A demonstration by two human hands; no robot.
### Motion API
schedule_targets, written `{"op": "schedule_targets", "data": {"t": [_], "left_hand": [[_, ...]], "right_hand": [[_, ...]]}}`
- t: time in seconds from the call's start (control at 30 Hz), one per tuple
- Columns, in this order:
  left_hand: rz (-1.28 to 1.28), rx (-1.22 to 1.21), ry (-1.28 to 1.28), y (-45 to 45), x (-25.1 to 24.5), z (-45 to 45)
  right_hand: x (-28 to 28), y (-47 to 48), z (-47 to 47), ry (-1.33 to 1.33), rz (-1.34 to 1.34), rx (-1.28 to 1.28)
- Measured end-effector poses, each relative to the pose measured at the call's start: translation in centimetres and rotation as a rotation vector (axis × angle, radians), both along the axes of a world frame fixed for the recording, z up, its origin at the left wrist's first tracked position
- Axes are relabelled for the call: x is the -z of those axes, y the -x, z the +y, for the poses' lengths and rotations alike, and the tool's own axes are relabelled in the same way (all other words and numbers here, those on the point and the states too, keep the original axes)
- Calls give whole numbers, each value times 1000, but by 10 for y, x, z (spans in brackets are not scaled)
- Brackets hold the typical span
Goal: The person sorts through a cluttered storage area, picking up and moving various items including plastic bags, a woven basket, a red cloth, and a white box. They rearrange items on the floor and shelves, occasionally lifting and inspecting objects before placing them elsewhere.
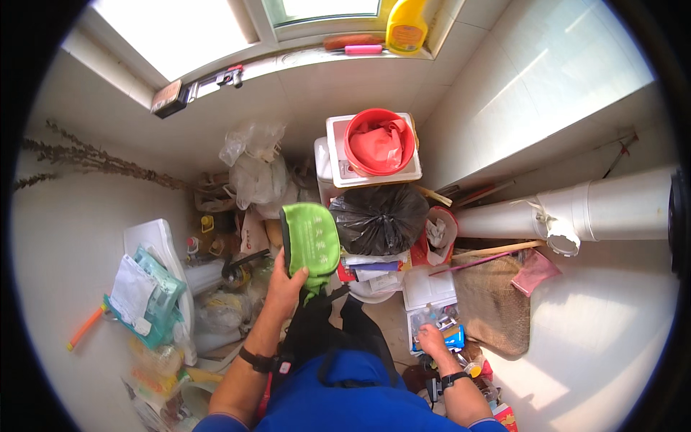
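Note:
My left hand grips the lower end of a bright green fabric pouch with dark edging and printed writing. The pouch is held up in front of my legs. Lower right, my right hand reaches down into an open white box whose lid is tipped back. Small items in clear plastic and a blue packet lie in the box beside my fingers. My fingertips are hidden, so whether they hold anything does not show.
Ahead stands a red bucket on a white foam box, behind a black plastic bag. Bagged clutter fills the left. A white pipe and a woven sack are at the right. A yellow bottle stands on the windowsill.

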State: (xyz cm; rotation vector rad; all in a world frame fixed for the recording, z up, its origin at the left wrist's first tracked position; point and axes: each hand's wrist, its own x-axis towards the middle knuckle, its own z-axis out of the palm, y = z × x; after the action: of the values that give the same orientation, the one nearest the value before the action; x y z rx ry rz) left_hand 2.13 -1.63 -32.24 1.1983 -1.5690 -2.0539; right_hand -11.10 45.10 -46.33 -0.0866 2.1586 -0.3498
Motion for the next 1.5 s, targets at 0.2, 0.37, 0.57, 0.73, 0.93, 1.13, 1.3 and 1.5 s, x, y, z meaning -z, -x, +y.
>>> {"op": "schedule_targets", "data": {"t": [0.2,0.37,0.57,0.73,0.93,1.13,1.3,1.5], "left_hand": [[254,128,169,119,-27,-47],[284,261,304,222,-22,-81],[-280,455,913,286,44,-126],[-225,491,989,281,79,-136],[-62,482,1100,259,46,-120],[88,762,1043,179,16,-33],[-349,1364,373,97,33,50],[-498,1544,296,28,35,129]], "right_hand": [[29,-38,40,-28,47,98],[23,-88,28,-13,-40,407],[3,-153,-11,70,27,451],[-7,-203,-40,25,-19,616],[-25,-238,-46,-8,-61,779],[-25,-253,-32,-25,-64,843],[-11,-258,-6,1,-13,785],[5,-278,70,33,-113,980]]}}
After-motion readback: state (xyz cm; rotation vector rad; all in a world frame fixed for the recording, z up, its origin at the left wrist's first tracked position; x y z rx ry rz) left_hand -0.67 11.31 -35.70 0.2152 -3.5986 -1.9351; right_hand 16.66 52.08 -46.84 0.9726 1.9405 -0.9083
